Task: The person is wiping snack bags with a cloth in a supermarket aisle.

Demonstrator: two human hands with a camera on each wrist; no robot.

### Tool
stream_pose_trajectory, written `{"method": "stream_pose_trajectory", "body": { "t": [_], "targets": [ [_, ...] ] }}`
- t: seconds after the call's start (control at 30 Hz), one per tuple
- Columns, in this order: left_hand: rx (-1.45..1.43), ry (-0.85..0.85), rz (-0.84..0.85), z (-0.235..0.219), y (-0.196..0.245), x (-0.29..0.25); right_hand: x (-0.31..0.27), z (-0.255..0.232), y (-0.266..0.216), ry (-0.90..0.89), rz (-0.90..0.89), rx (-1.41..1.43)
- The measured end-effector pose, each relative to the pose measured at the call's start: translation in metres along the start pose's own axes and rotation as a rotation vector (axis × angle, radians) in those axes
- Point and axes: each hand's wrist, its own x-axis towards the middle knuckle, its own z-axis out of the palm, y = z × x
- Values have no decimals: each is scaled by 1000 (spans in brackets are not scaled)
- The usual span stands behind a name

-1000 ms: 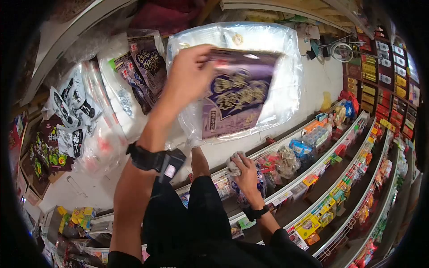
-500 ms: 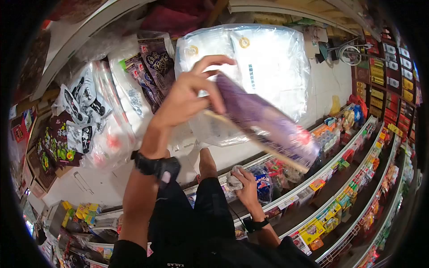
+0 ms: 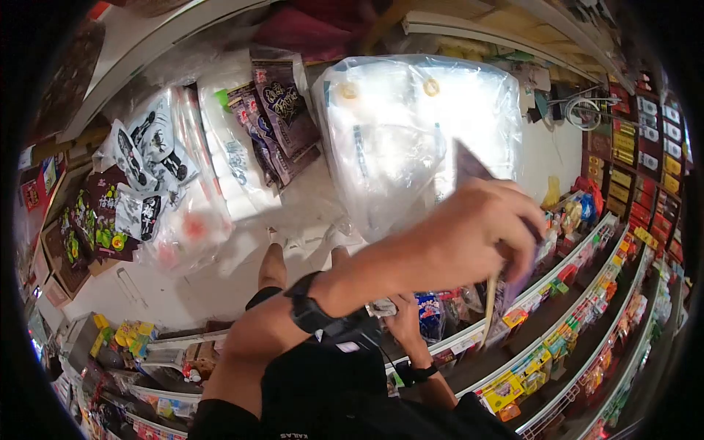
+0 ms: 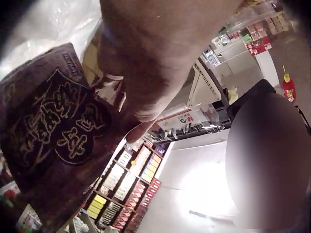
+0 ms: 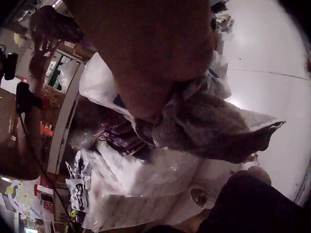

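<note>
Purple packet (image 4: 53,121) with outlined characters: in the left grip (image 3: 491,227), fingers curled round it, held up off the surfaces, tilted, seen nearly edge-on from the head. Right grip (image 3: 402,319), well below the left one in the head view, clutches a bunched grey cloth (image 5: 214,126); cloth sticks out past the fingers. Blue packet (image 3: 430,315) just beside the right grip, among shelf goods. Past the left grip, away from the body: plastic-wrapped white bundle (image 3: 411,139) on the white floor (image 3: 183,297). Left of that bundle, more purple packets (image 3: 282,121), overlapping on clear plastic. Farther left from the grip, black-and-white packets (image 3: 147,158), then dark packets with green print (image 3: 88,220). Stepped shelves (image 3: 565,308) of small packaged goods run to the right of both grips.
</note>
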Motion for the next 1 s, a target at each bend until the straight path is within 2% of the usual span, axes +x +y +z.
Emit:
{"method": "stream_pose_trajectory", "body": {
  "t": [0.03, 0.07, 0.13, 0.2, 0.23, 0.27, 0.33, 0.37, 0.43, 0.53, 0.57, 0.63, 0.67, 0.73, 0.8, 0.87, 0.93, 1.0],
  "targets": [
    [-68, 31, 36, 8, 1, 8, -3, -1, 2, -72, 86, 19],
    [-135, -6, 12, 12, 1, 15, -7, 2, 4, -76, 85, 20],
    [-248, 28, 38, 27, -3, 26, -10, 7, 10, 43, 13, -87],
    [-297, 44, 40, 28, -16, 36, -3, -2, 5, 32, 8, -8],
    [-346, 58, 43, 26, -28, 43, 0, -7, 0, 23, 2, 71],
    [-390, 95, 126, 20, -52, 48, 3, -9, -5, 36, 101, 169],
    [-429, 207, 183, -7, -92, 48, -1, -4, 13, -2, 36, 57],
    [-408, 259, 96, -23, -109, 40, 3, -15, -4, 19, 56, 21],
    [-341, 382, -112, -59, -123, 13, 7, -23, -7, 40, 50, 25],
    [-227, 609, -472, -94, -99, -25, 6, -29, -2, 50, 41, 44],
    [-228, 608, -482, -105, -94, -38, 6, -34, -7, 52, 40, 58],
    [-393, 623, -652, -122, -87, -58, 15, -47, -26, 48, -18, 48],
    [-392, 626, -651, -121, -88, -61, 25, -54, -41, 45, -21, 48],
    [-330, 631, -620, -115, -94, -71, 51, -72, -78, 104, -220, 98],
    [-294, 622, -644, -116, -107, -75, 88, -99, -113, 218, -385, 18],
    [-287, 588, -688, -120, -118, -76, 133, -122, -155, 392, -433, -142],
    [-272, 584, -708, -122, -119, -76, 196, -131, -181, 498, -468, -155],
    [-301, 618, -744, -120, -116, -76, 251, -121, -181, 408, -409, -339]
  ]
}}
